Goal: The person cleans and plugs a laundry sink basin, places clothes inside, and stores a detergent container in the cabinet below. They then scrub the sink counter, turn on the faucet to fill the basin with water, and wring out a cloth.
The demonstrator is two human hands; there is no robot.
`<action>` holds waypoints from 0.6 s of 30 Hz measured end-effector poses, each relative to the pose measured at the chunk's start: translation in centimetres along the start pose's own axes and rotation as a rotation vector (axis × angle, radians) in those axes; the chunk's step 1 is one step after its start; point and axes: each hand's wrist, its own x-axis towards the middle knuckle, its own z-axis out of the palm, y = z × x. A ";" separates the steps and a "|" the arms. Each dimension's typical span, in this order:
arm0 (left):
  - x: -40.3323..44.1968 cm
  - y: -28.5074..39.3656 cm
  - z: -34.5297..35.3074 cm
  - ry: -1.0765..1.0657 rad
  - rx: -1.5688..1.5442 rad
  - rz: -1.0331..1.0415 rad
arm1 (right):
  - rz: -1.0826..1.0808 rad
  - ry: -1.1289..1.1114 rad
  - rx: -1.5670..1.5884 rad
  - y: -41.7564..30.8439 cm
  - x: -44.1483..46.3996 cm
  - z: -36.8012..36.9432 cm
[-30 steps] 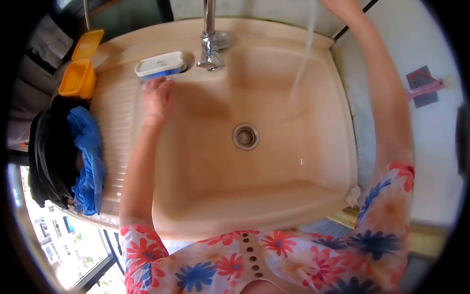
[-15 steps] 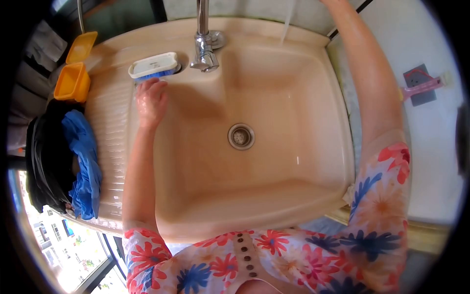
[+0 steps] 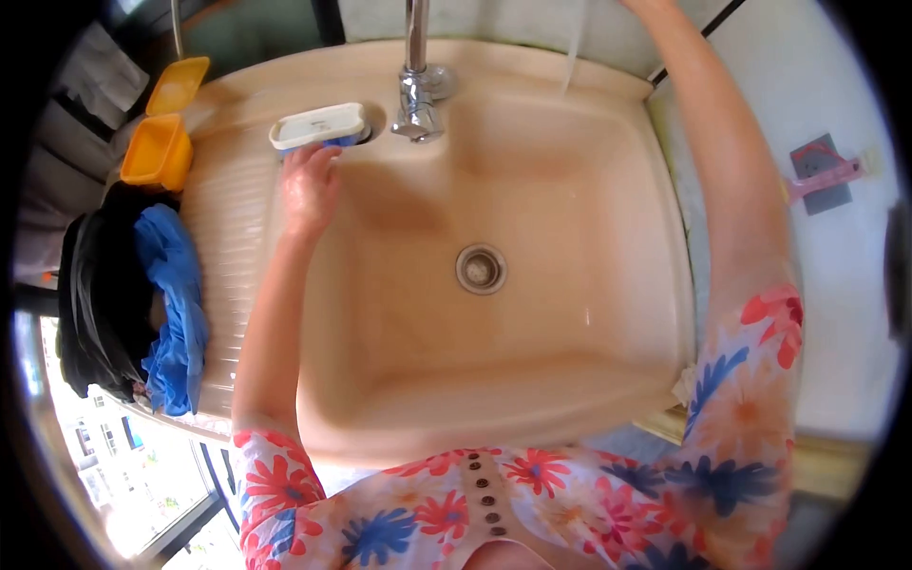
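My left hand is at the near side of a scrub brush with a white back and blue bristles. The brush lies bristles down on the sink's back ledge. My fingertips reach its near edge and overlap the blue bristles, but they are not wrapped around its back. My right forearm stretches up past the sink's right side, and the hand is cut off by the top edge. Left of that wrist, a thin pale streak runs down to the sink's back rim; whether it is water or a tube is unclear.
The beige sink has a round drain and a chrome tap. An orange box with its lid raised stands left. Black cloth and blue cloth lie on the ribbed drainboard. A pink-handled tool is at the right wall.
The whole view has shifted slightly, so the sink sits farther right. My left fingers have come a little closer to the brush's near edge. The brush has not moved on the ledge.
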 end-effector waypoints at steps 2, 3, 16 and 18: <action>1.8 0.7 0.0 0.050 0.034 0.050 | -0.033 0.025 -0.032 0.4 0.3 0.2; 3.2 1.0 0.0 0.068 0.049 0.074 | -0.075 0.053 -0.047 0.9 0.5 0.5; 16.1 -1.8 15.4 -0.562 -0.632 -0.421 | -0.024 0.076 -0.062 1.3 -0.5 0.4; 16.1 -1.8 16.7 -0.478 -0.314 -0.273 | -0.018 0.080 -0.041 1.3 -0.6 0.6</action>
